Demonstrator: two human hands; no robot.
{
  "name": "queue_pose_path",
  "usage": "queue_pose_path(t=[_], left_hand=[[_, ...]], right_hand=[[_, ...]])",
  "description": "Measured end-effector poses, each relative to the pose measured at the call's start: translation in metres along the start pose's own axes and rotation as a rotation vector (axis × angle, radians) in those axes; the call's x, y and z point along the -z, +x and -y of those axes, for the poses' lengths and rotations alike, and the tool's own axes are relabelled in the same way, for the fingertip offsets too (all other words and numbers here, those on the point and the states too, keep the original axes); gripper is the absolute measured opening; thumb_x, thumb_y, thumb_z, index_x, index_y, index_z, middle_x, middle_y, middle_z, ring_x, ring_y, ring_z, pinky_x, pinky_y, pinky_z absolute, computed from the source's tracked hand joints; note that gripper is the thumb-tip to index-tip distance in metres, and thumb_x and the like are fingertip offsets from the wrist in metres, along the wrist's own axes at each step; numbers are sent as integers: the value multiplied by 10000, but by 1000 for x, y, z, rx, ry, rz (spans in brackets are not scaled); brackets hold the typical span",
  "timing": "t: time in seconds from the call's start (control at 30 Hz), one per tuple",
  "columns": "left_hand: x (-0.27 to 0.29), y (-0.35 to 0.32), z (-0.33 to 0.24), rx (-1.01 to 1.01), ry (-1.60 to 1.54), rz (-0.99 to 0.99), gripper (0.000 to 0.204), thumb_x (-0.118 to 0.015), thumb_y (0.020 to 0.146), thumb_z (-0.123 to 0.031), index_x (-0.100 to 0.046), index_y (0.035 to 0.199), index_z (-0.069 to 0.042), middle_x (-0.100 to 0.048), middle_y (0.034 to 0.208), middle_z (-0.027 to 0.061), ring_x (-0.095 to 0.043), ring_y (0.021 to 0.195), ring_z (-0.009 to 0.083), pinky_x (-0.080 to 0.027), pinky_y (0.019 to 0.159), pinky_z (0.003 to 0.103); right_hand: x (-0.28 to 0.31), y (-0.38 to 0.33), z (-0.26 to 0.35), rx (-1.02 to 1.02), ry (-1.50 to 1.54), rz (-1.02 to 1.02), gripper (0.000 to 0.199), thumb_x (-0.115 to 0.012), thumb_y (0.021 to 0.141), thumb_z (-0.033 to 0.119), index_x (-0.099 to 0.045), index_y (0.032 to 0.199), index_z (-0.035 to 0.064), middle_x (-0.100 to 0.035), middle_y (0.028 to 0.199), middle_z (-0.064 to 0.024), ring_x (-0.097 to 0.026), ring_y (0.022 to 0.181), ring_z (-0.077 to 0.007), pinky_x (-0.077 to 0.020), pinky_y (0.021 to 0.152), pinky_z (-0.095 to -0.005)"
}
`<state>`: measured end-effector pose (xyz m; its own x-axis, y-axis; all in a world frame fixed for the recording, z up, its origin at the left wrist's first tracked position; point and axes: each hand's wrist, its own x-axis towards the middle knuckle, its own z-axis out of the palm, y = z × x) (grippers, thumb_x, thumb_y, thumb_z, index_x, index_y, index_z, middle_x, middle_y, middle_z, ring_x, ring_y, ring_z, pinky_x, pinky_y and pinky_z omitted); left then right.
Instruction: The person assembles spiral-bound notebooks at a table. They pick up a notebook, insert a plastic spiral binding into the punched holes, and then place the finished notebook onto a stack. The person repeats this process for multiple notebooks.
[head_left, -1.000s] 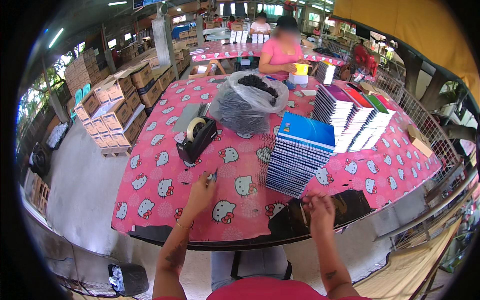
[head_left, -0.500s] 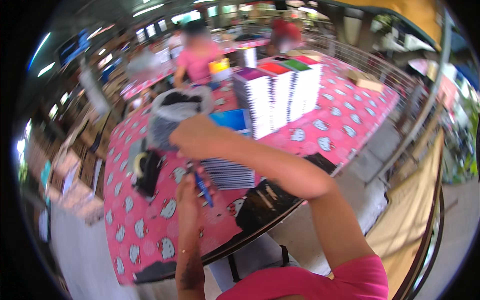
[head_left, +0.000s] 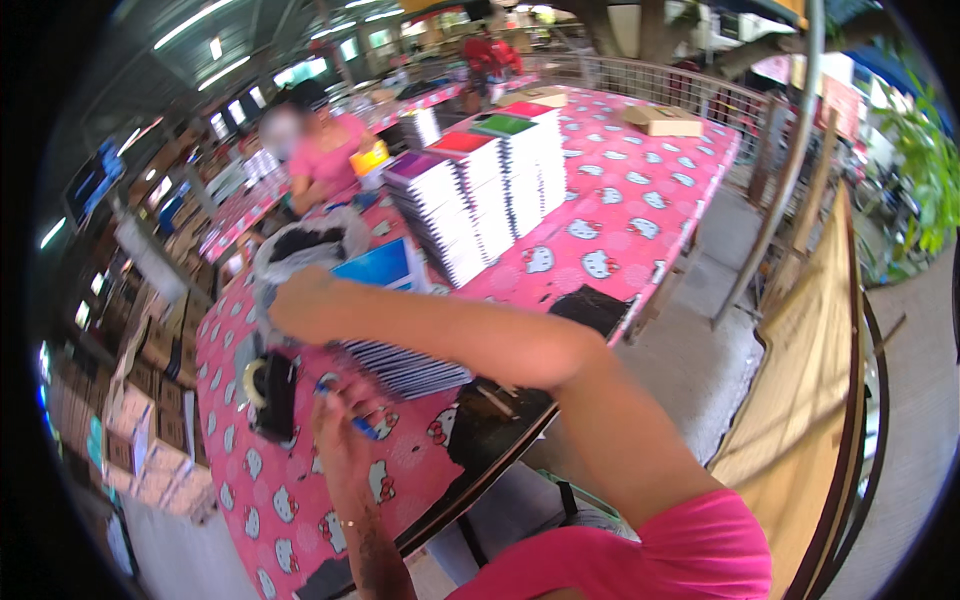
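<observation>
My left hand (head_left: 342,425) is closed around a slim blue tool (head_left: 364,427), low over the near left of the table; its exact kind is blurred. Across the front of me reaches my right arm, its hand (head_left: 303,305) at the near side of a clear plastic bag (head_left: 283,288) with dark contents. The fingers of that hand are smeared and partly hidden. Beneath my right forearm stands a stack of spiral-bound notebooks (head_left: 410,372), the arm covering its middle. A notebook with a blue cover (head_left: 378,268) shows just beyond the arm.
Taller stacks of spiral notebooks (head_left: 490,200) with purple, red and green covers stand farther back. A black tape dispenser (head_left: 272,395) sits left of my left hand. Beyond the bag is a person in pink (head_left: 335,160). A cardboard box (head_left: 662,121) lies at the far right of the table (head_left: 610,235).
The whole view has swung, so the table and stacks appear farther left. My right hand stays by the bag, and my left still holds the blue tool.
</observation>
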<state>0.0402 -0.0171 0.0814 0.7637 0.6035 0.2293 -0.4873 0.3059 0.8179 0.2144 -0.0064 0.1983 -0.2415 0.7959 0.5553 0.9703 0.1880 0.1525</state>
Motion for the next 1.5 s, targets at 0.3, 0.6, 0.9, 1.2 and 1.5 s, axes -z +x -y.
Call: queue_pose_path(t=[0.3, 0.6, 0.9, 1.2, 1.5], left_hand=[[-34, -1, -4, 123, 8, -72, 409, -557, 978, -270, -480, 1301, -32, -630, 956, 91, -671, 846, 228, -566, 714, 384], [-33, 24, -8, 114, 145, -91, 420, -481, 994, -334, -475, 1276, -23, -663, 1002, 138, -697, 863, 275, -572, 684, 365], [-34, 31, 0, 36, 276, -142, 387, -448, 1005, -312, -477, 1235, -3, -603, 831, 89, -637, 645, 191, -546, 538, 317], [-35, 19, -2, 105, 189, -120, 440, -433, 1009, -386, -467, 1232, -8, -643, 967, 134, -690, 826, 246, -580, 679, 362], [-37, 19, -3, 98, 205, -113, 427, -431, 1007, -380, -459, 1235, -20, -649, 993, 155, -698, 855, 274, -585, 680, 374]], right_hand=[[28, 23, -20, 184, 68, 448, 209, -729, 685, 239, -742, 844, 103, -706, 789, -95, -688, 758, -285, -527, 697, -429], [42, 26, -14, 85, 236, 516, 216, -704, 726, 202, -717, 837, 17, -702, 840, -134, -684, 802, -283, -525, 727, -391], [43, 26, -9, 21, 218, 503, 215, -710, 733, 189, -706, 848, 7, -700, 832, -142, -681, 791, -282, -525, 716, -392], [37, 21, -7, 28, 138, 446, 190, -687, 750, 189, -719, 877, 50, -705, 867, -112, -677, 817, -282, -525, 723, -414], [30, 24, -6, 56, 71, 506, 195, -691, 728, 197, -733, 874, 75, -715, 840, -97, -684, 810, -282, -528, 718, -409]])
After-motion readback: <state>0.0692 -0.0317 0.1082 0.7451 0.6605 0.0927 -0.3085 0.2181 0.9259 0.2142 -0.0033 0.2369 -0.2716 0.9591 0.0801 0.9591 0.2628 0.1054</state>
